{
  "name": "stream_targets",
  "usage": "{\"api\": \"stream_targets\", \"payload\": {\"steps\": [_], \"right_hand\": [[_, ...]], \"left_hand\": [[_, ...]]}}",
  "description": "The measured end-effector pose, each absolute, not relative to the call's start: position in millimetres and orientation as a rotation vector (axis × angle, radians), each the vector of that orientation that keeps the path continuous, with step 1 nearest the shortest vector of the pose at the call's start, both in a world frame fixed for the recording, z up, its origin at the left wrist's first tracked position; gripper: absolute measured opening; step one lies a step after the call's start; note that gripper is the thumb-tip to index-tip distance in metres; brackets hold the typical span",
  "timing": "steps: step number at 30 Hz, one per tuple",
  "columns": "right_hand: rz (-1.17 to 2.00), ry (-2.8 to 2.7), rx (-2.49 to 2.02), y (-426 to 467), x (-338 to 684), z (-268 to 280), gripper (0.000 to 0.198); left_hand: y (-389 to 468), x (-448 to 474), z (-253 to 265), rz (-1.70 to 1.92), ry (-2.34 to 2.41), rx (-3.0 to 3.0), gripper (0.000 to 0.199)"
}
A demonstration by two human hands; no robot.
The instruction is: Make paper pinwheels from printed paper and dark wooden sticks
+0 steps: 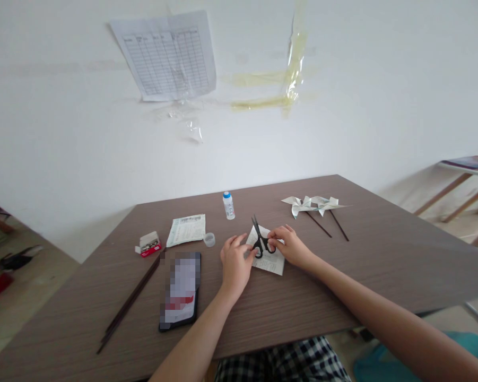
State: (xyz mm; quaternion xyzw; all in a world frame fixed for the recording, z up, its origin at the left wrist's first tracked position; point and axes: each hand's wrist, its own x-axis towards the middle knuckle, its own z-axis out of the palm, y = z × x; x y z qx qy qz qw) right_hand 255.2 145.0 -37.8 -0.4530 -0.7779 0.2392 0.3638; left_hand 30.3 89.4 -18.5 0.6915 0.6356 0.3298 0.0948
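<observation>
Black-handled scissors (261,241) are over a folded piece of printed paper (274,263), blades slightly apart and pointing away from me. My right hand (289,245) pinches the right handle loop between thumb and fingers. At the left loop is my left hand (237,261), its thumb and forefinger closed on the handle and its other fingers bent loosely. The paper lies on the brown table (314,305), partly covered by the scissors and my hands. Two paper pinwheels (298,205) on dark sticks lie beyond my right hand.
A glue bottle (228,206) with a blue cap stands at the back. Leftward are a paper packet (186,230), a small clear cap (209,240), a red-and-white box (149,245) of small metal pieces, dark sticks (131,298) and a phone (182,289). A wall (254,154) rises behind.
</observation>
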Motion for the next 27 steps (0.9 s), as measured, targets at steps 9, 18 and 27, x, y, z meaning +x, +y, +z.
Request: {"api": "stream_targets", "payload": {"steps": [9,18,27], "right_hand": [[0.816,-1.971,-1.059,147.7,260.5,-32.7,0.022],[1.212,-1.815,-0.975,147.1,261.7,-35.2,0.047],[1.332,-1.8,-0.909,141.6,256.2,-27.7,0.064]], "left_hand": [[90.2,27.9,-17.3,1.007,1.869,2.07,0.016],[88.7,31.5,-17.5,1.071,1.87,2.001,0.021],[90.5,34.3,-21.2,1.123,1.879,1.968,0.03]]}}
